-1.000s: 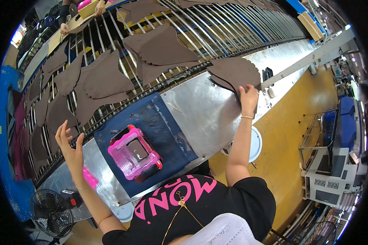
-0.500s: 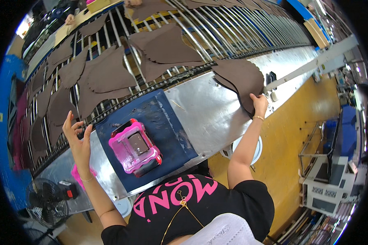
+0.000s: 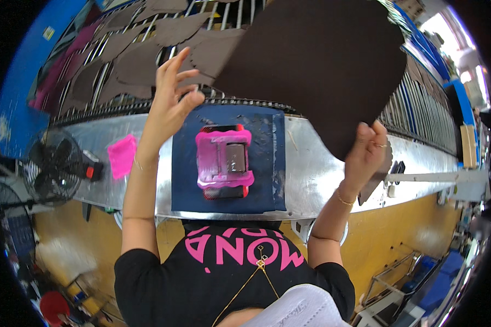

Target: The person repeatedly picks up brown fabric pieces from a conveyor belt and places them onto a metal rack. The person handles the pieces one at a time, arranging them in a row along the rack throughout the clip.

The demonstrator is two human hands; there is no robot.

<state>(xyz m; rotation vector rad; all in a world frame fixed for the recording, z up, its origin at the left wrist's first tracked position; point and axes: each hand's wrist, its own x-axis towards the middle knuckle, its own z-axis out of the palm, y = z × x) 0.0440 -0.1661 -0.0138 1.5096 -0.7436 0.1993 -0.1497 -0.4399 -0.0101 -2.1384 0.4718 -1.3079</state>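
Observation:
My right hand [image 3: 365, 150] grips the lower edge of a large dark brown cut sheet [image 3: 316, 60], lifted up close to the camera. Raised beside the sheet's left edge, my left hand [image 3: 172, 106] has its fingers spread and holds nothing. Below both hands a pink and red stamping block [image 3: 225, 161] lies on a dark blue pad [image 3: 267, 163] on the metal bench [image 3: 311, 174].
More brown cut pieces [image 3: 131, 60] lie on the barred rack [image 3: 420, 114] behind the bench. A pink cloth [image 3: 121, 155] and a black fan [image 3: 52, 166] sit at the left. A metal bar [image 3: 436, 177] crosses the bench at the right. The floor below is yellow.
My right hand has lifted the brown sheet off the rack and brought it up toward the middle. My left hand rose from the rack's left side to the sheet's edge.

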